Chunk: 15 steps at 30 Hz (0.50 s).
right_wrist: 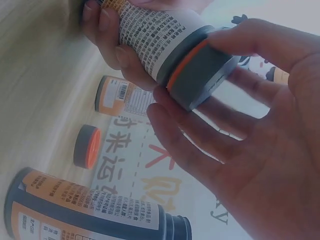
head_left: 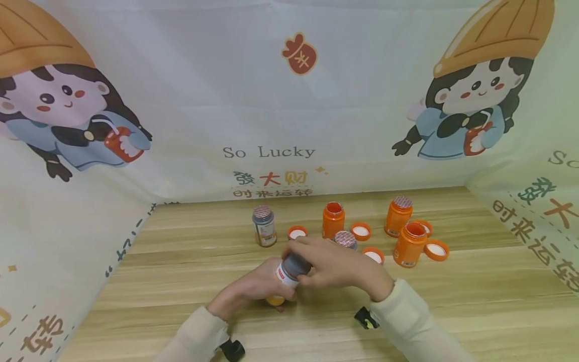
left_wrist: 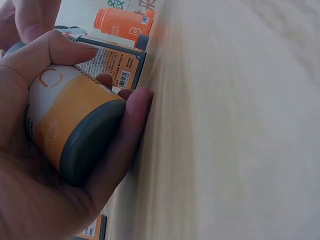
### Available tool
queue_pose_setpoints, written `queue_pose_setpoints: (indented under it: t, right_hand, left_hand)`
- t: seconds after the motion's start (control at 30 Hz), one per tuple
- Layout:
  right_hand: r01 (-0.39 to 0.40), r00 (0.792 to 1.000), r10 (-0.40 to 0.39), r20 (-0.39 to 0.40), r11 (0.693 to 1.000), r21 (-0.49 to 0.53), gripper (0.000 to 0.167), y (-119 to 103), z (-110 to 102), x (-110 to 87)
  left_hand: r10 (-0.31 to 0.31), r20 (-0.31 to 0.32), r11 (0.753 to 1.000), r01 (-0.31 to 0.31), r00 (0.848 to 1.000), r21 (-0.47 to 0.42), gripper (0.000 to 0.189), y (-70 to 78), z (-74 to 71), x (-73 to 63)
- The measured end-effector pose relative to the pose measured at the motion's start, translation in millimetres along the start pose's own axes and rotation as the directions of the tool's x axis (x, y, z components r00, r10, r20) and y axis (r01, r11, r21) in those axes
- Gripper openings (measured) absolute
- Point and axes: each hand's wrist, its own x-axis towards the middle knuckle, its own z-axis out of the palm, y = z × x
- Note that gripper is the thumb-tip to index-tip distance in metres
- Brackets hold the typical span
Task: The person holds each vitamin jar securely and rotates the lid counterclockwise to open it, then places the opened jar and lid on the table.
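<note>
My left hand [head_left: 260, 282] grips a grey pill bottle [left_wrist: 55, 107] with a white and orange label, its fingers and thumb wrapped round the body. The bottle is tilted, its dark base showing in the left wrist view. On its top is a grey screw cap [right_wrist: 204, 75], with an orange ring showing at the edge near the bottle's neck. My right hand [head_left: 339, 261] holds this cap between the thumb on one side and the fingers on the other. How far the cap is screwed on, I cannot tell.
An uncapped grey bottle [head_left: 265, 229] stands at the back left, its foil seal showing. Another grey bottle [head_left: 346, 239] is partly hidden behind my right hand. Several orange bottles, one nearer [head_left: 409, 247], and several loose caps [head_left: 437, 250] lie to the right. A printed cloth [head_left: 271, 110] borders the wooden table [head_left: 181, 256].
</note>
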Motion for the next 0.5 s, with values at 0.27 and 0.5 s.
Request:
queue_pose_setpoints:
  t: [0.27, 0.5]
  right_hand:
    - [-0.047, 0.999, 0.047, -0.003, 0.999, 0.020, 0.042, -1.7, 0.3, -0.5]
    - [-0.213, 0.977, 0.213, -0.006, 0.977, 0.036, 0.037, -1.0, 2.1, 0.6]
  left_hand:
    - [-0.002, 0.012, 1.000, 0.002, 1.000, 0.008, 0.035, -2.3, -0.8, -0.2]
    - [-0.006, 0.011, 1.000, 0.006, 1.000, 0.001, 0.041, -1.8, 0.3, -0.4]
